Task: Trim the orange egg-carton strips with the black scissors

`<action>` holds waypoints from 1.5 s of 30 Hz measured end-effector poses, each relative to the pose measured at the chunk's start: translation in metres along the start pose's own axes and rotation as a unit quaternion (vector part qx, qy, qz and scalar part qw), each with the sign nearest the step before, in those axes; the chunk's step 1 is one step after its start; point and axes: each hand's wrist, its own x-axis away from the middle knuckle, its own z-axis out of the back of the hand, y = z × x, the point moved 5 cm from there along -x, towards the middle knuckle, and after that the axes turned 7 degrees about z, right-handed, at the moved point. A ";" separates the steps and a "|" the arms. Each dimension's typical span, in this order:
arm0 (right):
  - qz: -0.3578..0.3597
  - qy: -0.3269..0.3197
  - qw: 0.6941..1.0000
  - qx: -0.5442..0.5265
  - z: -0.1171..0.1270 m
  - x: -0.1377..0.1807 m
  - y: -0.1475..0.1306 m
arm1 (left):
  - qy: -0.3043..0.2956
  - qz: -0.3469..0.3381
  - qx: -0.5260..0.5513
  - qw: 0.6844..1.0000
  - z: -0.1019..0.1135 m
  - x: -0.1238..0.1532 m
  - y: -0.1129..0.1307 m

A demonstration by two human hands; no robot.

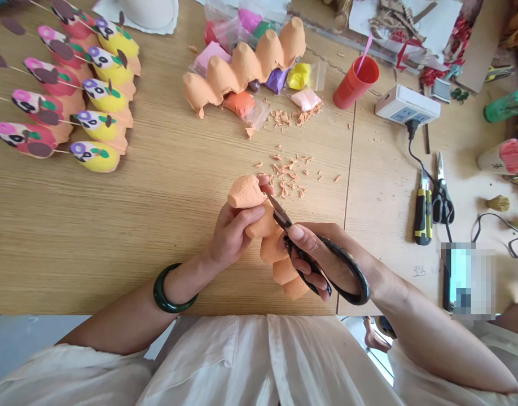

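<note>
My left hand grips an orange strip of egg-carton cups above the wooden table, thumb and fingers pinching the top cup. My right hand is closed through the handles of black scissors. Their blades point up and left and bite into the carton just below the top cup. The lower cups hang behind the scissors, partly hidden. A dark green bangle circles my left wrist.
Orange trimmings litter the table. Behind lie another orange carton strip, bags of coloured clay, a red cup, and painted carton figures on sticks. A power strip, utility knife and second scissors sit right.
</note>
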 end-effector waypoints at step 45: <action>-0.036 -0.024 0.998 -0.051 0.003 -0.005 -0.001 | 0.002 0.005 0.009 1.000 0.001 0.001 -0.004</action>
